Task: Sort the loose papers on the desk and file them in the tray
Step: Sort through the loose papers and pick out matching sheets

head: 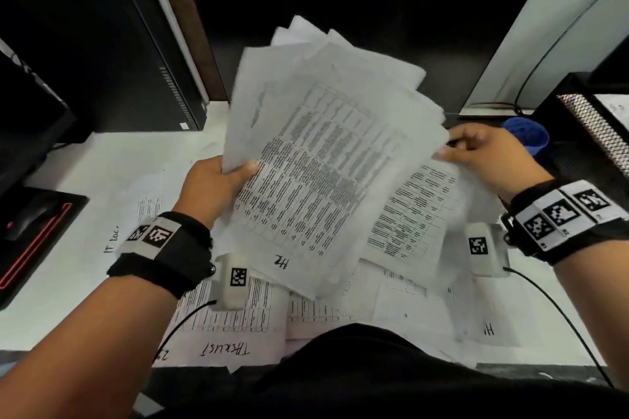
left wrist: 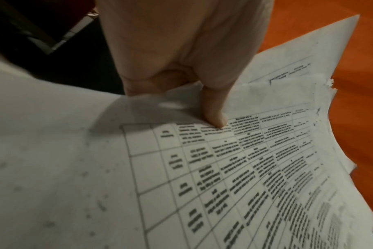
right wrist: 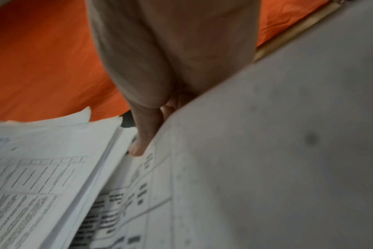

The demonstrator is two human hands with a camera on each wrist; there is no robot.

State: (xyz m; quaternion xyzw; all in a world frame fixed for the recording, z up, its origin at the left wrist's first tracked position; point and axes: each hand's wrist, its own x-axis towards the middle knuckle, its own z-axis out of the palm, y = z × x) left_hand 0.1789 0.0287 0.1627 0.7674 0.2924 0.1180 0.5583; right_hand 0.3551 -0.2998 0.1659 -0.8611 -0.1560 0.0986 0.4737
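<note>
A fanned stack of printed sheets with tables is held up above the desk. My left hand grips its left edge, thumb on top; in the left wrist view the thumb presses on the top sheet. My right hand pinches the right edge of a lower sheet; the right wrist view shows its thumb on that sheet, beside the stack. More loose papers lie flat on the desk under the hands. The black mesh tray stands at the right edge.
A black computer tower stands at the back left. A mouse on a black pad lies at the left. A blue cup sits just beyond my right hand, next to the tray. Cables run along the back right.
</note>
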